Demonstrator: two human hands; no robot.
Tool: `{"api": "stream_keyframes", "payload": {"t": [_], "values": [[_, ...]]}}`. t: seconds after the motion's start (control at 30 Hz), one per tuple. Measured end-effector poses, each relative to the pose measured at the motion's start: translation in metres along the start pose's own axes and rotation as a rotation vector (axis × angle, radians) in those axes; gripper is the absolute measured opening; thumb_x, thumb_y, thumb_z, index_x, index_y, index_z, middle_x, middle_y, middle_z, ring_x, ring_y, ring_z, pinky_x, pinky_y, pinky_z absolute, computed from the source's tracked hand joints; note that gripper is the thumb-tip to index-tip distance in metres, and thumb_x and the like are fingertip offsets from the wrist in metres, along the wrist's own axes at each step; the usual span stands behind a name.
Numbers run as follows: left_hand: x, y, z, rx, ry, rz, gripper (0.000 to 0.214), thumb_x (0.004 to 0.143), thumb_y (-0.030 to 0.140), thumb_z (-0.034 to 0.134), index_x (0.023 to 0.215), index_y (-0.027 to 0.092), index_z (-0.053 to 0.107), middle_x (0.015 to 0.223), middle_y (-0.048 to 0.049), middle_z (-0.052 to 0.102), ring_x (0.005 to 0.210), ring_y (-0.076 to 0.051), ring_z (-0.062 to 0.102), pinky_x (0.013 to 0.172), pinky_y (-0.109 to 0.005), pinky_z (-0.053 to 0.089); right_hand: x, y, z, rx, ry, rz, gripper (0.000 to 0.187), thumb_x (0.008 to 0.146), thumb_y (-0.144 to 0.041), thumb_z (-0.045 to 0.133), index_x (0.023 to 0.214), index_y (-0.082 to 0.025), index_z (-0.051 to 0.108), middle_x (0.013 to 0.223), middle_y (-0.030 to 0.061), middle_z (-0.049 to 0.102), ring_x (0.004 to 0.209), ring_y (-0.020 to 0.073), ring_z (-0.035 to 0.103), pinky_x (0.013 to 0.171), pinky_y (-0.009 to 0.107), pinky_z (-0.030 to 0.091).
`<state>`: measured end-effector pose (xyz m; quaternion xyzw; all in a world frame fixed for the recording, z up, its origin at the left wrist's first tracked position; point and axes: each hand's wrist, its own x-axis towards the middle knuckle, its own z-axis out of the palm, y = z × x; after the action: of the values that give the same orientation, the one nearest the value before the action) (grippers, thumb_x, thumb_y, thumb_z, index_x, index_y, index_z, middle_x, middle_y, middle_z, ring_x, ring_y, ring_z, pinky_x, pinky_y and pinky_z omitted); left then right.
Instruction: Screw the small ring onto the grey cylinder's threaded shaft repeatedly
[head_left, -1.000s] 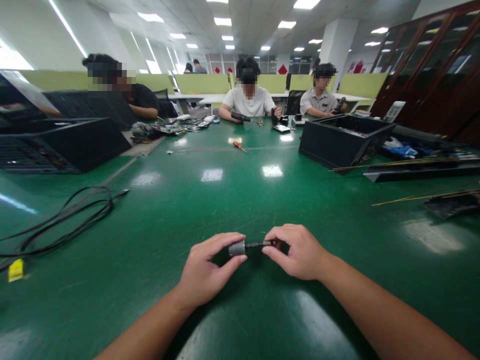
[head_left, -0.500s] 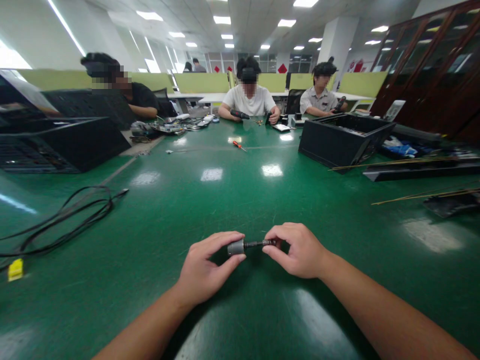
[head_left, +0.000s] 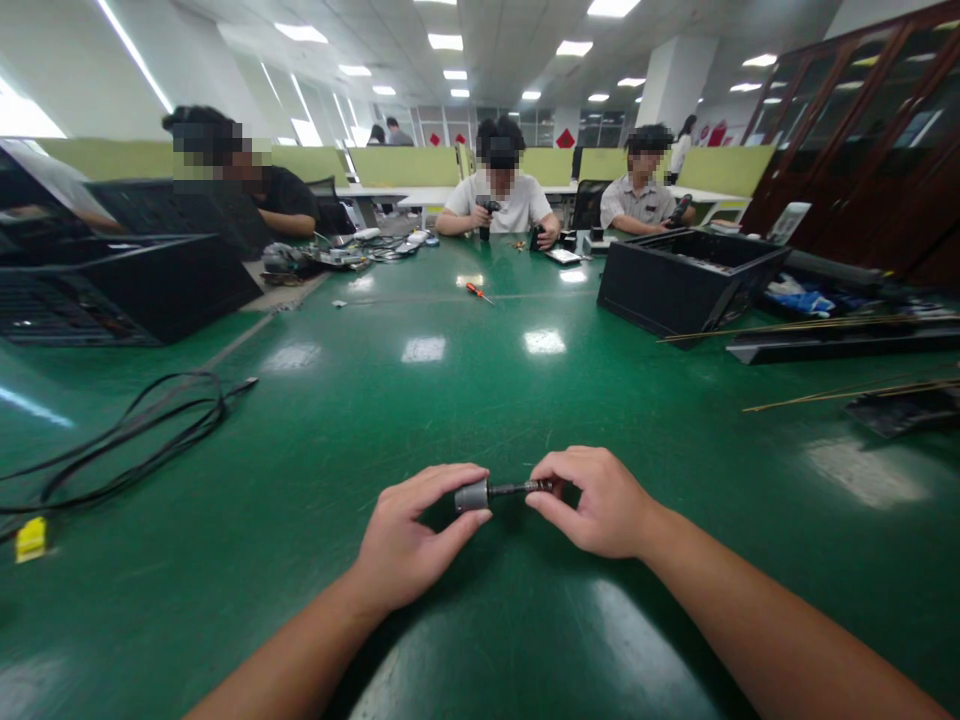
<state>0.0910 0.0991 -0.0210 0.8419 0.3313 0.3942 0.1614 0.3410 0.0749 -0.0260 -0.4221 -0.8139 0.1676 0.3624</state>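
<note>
Between my two hands lies a small grey metal cylinder (head_left: 472, 497) with a long dark shaft (head_left: 507, 489) coming out of its right side. My left hand (head_left: 412, 545) has thumb and fingers closed around the cylinder from the left. The shaft's far end, which looks ridged, is pinched between the thumb and fingers of my right hand (head_left: 596, 500). The part is held sideways, low over the green tabletop (head_left: 480, 410). My fingers partly cover both its ends.
An orange screwdriver (head_left: 475, 290) lies farther up the table. Black cables (head_left: 172, 420) and a yellow tag (head_left: 31, 540) are on the left. Computer cases (head_left: 667, 285) stand on both sides. Thin rods (head_left: 847, 395) jut in from the right. Co-workers (head_left: 499, 200) sit at the far edge.
My hands and the part they hold look unchanged. The co-worker opposite has raised a dark drill-like tool from lying sideways. Another person has come into view at the far right.
</note>
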Motion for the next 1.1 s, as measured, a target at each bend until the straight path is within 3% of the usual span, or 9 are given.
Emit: {"api": "stream_keyframes", "payload": {"t": [1.1], "values": [[0.0005,-0.0016,-0.0031,-0.008,0.003,0.001,0.028,0.082,0.025,0.076,0.109,0.022,0.073,0.101,-0.0054,0.078,0.091,-0.021,0.075,0.086,-0.03,0.06,0.0001,0.0009,-0.003,0.005,-0.002,0.011,0.009,0.089,-0.028,0.064,0.088,-0.019,0.067,0.072,0.0007,0.07,0.066,0.016,0.063,0.068,0.029,0.044]]}}
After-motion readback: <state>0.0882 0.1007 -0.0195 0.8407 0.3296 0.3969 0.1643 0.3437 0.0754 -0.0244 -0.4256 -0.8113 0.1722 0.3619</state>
